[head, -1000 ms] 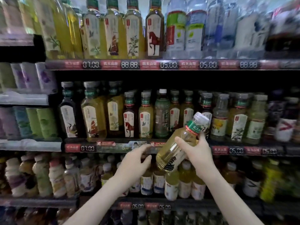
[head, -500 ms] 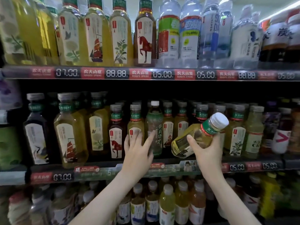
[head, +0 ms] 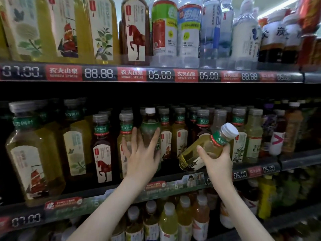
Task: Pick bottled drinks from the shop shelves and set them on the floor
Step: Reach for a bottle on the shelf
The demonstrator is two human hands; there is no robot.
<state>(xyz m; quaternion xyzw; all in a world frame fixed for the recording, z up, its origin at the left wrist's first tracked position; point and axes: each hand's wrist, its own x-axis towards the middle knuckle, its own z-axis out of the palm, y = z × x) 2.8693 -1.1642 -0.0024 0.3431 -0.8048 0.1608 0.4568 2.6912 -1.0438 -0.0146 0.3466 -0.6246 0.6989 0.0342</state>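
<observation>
My right hand (head: 218,162) grips a pale yellow tea bottle (head: 205,148) with a white cap and green neck band. It is tilted, cap up to the right, in front of the middle shelf. My left hand (head: 141,157) reaches into that shelf with spread fingers around a green-labelled bottle with a white cap (head: 150,129). The fingers lie on both of its sides; a firm grip is not plain. Rows of tea bottles stand behind both hands.
The top shelf (head: 156,74) carries tall tea and water bottles above a strip of price tags. The middle shelf edge (head: 173,186) runs below my wrists. More small bottles (head: 168,220) stand on the lower shelf. Large tea bottles (head: 34,153) fill the left.
The view has moved closer to the shelves. My left hand rose from the shelf edge to the green-labelled bottle. My right hand kept the pale bottle, tilting it flatter.
</observation>
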